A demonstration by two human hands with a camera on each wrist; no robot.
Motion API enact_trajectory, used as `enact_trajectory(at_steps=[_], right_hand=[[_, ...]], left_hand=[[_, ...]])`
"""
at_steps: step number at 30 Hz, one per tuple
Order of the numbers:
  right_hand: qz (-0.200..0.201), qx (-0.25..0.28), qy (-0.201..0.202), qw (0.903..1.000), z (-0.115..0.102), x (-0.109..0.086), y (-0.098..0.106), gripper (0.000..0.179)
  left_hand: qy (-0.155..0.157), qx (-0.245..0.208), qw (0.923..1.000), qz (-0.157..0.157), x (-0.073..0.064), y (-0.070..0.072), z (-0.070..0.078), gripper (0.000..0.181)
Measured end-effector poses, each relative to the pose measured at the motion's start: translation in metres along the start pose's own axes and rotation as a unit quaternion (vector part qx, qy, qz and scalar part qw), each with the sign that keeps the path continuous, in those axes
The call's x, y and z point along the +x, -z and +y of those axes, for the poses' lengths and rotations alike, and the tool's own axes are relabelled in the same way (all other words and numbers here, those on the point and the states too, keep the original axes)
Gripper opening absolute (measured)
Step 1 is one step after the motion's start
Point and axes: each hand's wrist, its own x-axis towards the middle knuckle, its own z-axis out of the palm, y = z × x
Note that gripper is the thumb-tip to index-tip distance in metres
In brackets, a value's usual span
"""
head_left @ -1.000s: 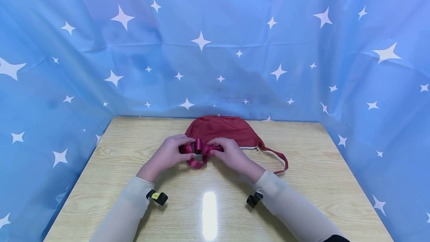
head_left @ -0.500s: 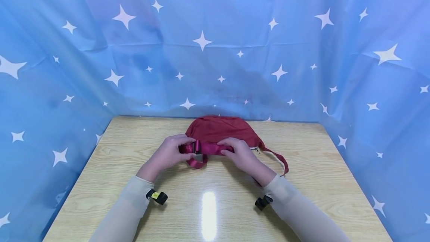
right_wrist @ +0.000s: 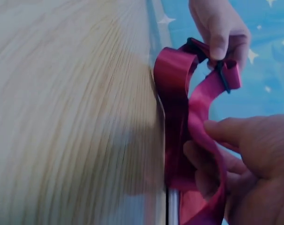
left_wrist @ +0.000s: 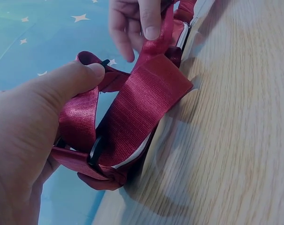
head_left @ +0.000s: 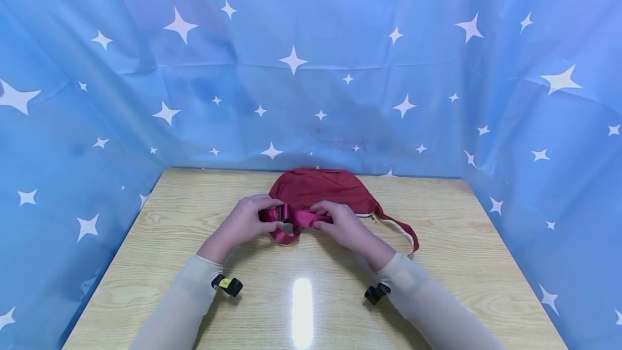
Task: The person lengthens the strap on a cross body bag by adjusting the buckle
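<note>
A red waist bag [head_left: 318, 188] lies at the back of the table, its glossy red strap [head_left: 303, 219] in front of it. My left hand [head_left: 245, 220] pinches the strap beside a black slider buckle [head_left: 286, 213], thumb close to the black plastic. Further right along the same webbing, my right hand [head_left: 342, 224] holds the strap between thumb and fingers. In the left wrist view the strap [left_wrist: 137, 108] loops through a black buckle piece [left_wrist: 95, 151]. The right wrist view shows the strap [right_wrist: 205, 108] curving from the slider to the right thumb.
A wooden table [head_left: 194, 188] bears the bag. The bag's other strap end [head_left: 403, 227] trails to the right near a zipper pull [head_left: 373, 219]. A blue star-printed curtain [head_left: 291, 96] closes off the back and sides.
My right hand slid right, drawing the strap out straighter and shrinking the raised loop at the slider, then came slightly back left, leaving the strap slacker. My left hand stayed in place.
</note>
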Motion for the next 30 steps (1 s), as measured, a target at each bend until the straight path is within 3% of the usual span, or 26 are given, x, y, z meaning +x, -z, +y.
enact_trajectory(at_steps=[6,12,19,30], right_hand=[[-0.020,0.021,-0.008,0.9995,-0.013,0.014,-0.010,0.031],[-0.013,0.043,0.003,0.9990,-0.024,0.025,-0.015,0.024],[0.013,0.036,0.016,0.9991,-0.025,0.020,-0.012,0.023],[0.017,0.021,0.015,0.9995,-0.012,0.010,0.002,0.022]], left_hand=[[-0.005,-0.006,1.0000,0.002,0.000,-0.002,-0.002,0.047],[-0.010,-0.011,0.9999,0.007,0.001,-0.003,-0.004,0.046],[-0.018,-0.003,0.9998,0.007,0.001,-0.003,-0.006,0.046],[-0.007,-0.005,0.9999,0.006,0.001,-0.001,-0.006,0.047]])
